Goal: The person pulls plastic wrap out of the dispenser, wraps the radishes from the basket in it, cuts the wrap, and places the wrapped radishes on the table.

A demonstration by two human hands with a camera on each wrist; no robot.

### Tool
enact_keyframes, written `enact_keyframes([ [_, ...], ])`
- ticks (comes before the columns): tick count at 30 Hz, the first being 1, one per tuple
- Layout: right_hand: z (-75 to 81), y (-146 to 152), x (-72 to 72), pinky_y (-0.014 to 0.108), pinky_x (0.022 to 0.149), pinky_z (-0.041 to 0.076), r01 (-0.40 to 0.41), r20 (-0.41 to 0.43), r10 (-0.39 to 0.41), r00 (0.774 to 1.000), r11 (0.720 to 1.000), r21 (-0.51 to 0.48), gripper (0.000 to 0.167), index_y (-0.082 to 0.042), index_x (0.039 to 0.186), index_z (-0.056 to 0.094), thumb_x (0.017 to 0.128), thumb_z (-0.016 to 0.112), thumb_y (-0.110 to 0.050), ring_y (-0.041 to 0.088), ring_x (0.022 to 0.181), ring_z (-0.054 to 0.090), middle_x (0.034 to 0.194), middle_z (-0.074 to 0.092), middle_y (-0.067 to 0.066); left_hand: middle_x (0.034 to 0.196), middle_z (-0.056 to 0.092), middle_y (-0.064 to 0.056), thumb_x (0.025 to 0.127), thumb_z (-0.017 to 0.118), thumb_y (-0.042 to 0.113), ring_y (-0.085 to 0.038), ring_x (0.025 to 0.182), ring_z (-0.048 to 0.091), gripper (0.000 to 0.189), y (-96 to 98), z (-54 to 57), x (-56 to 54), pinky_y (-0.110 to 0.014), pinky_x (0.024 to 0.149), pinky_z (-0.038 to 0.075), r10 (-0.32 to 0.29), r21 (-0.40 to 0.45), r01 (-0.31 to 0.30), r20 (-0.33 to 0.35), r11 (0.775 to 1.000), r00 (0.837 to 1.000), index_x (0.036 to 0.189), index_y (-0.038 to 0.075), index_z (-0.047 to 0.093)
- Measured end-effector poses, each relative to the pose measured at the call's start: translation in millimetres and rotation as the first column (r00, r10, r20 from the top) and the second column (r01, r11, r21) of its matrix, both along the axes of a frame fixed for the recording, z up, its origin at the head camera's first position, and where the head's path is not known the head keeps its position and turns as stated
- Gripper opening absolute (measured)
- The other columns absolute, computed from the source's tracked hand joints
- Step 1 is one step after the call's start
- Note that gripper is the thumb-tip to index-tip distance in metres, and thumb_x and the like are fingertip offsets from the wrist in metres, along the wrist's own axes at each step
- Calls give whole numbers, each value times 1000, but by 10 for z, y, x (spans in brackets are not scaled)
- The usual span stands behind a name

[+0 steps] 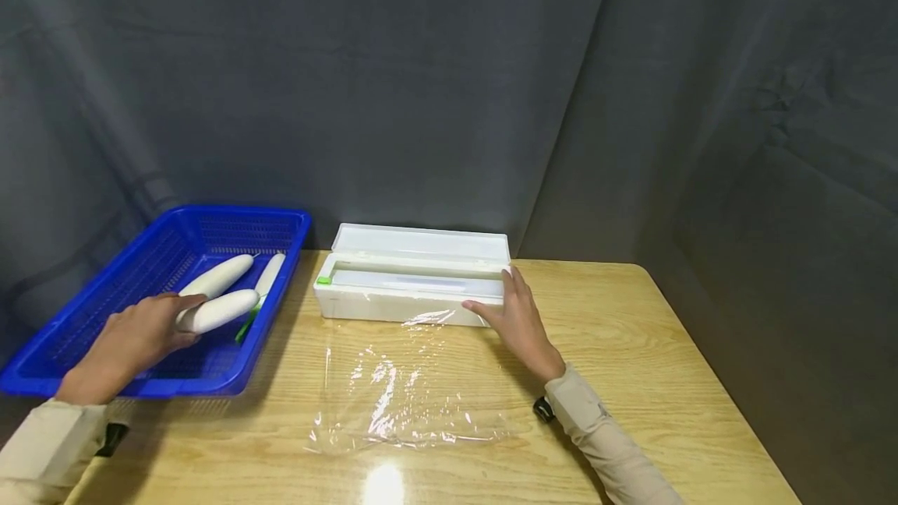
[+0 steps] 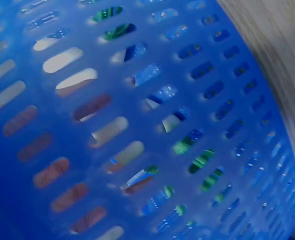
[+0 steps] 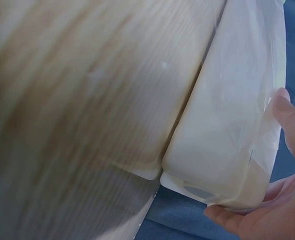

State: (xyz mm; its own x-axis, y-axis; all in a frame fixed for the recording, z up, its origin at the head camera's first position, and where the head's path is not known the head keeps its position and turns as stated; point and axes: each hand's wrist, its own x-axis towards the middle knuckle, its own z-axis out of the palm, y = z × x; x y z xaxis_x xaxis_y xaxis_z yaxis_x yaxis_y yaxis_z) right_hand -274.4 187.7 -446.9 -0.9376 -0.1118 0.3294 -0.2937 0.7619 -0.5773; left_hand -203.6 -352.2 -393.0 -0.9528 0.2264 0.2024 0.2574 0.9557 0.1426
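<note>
Over the blue basket, my left hand (image 1: 143,330) grips a white radish (image 1: 223,311) by its near end. A second white radish (image 1: 219,275) lies behind it in the basket, beside a slim white vegetable (image 1: 270,275) with green at its lower end. In the left wrist view the basket's slotted wall (image 2: 152,120) blocks most of the hand. My right hand (image 1: 519,322) holds the right end of a white cling film dispenser (image 1: 400,309), thumb on the front and fingers at the end. Its lid (image 1: 421,240) stands raised at the back. Clear cling film (image 1: 414,388) stretches from the dispenser's front over the table.
The blue basket (image 1: 249,353) stands at the table's left, its rim close to the left forearm. A green slider (image 1: 324,280) sits at the dispenser's left end. The wooden table (image 1: 631,380) ends at the right by a dark grey curtain (image 1: 421,84), which also hangs behind.
</note>
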Motion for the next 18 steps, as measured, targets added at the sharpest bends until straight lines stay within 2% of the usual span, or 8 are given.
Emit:
enact_keyframes([
  [4, 8, -4, 11, 62, 117, 37, 7, 12, -7, 1000, 1000, -2, 104, 14, 155, 35, 88, 82, -51, 55, 147, 35, 163, 25, 39, 88, 69, -19, 73, 89, 6, -41, 69, 66, 45, 53, -8, 22, -54, 46, 44, -13, 10, 14, -120, 1000, 993, 114, 4, 70],
  [7, 11, -8, 11, 62, 117, 36, 19, 32, -19, 999, 1000, -4, 105, 13, 156, 34, 88, 82, -52, 54, 148, 34, 164, 25, 37, 88, 68, -21, 69, 90, 4, -42, 67, 65, 50, 96, -2, 41, -54, 43, 43, -23, 10, 26, -237, 1000, 971, 114, 4, 68],
  [9, 12, -8, 10, 63, 118, 36, 22, 43, -22, 999, 1000, -3, 106, 12, 156, 33, 88, 81, -53, 54, 149, 33, 164, 24, 36, 89, 66, -22, 67, 91, 3, -42, 66, 64, 53, 137, 12, 49, -55, 42, 42, -24, 12, 29, -290, 1000, 957, 115, 4, 67],
  [12, 12, -5, 8, 63, 118, 36, 21, 44, -21, 999, 1000, 0, 106, 12, 157, 33, 88, 81, -54, 54, 149, 32, 165, 24, 36, 91, 65, -24, 66, 92, 2, -43, 68, 63, 58, 213, 47, 54, -59, 43, 44, -29, 16, 37, -346, 999, 938, 118, 3, 67],
  [18, -6, -1, 4, 61, 117, 37, 7, 0, -7, 1000, 1000, 7, 104, 15, 153, 36, 88, 82, -51, 54, 148, 34, 162, 28, 39, 98, 64, -28, 62, 93, -3, -47, 76, 63, 67, 368, 98, 73, -62, 48, 48, -54, -4, 57, -418, 998, 907, 123, 0, 65],
])
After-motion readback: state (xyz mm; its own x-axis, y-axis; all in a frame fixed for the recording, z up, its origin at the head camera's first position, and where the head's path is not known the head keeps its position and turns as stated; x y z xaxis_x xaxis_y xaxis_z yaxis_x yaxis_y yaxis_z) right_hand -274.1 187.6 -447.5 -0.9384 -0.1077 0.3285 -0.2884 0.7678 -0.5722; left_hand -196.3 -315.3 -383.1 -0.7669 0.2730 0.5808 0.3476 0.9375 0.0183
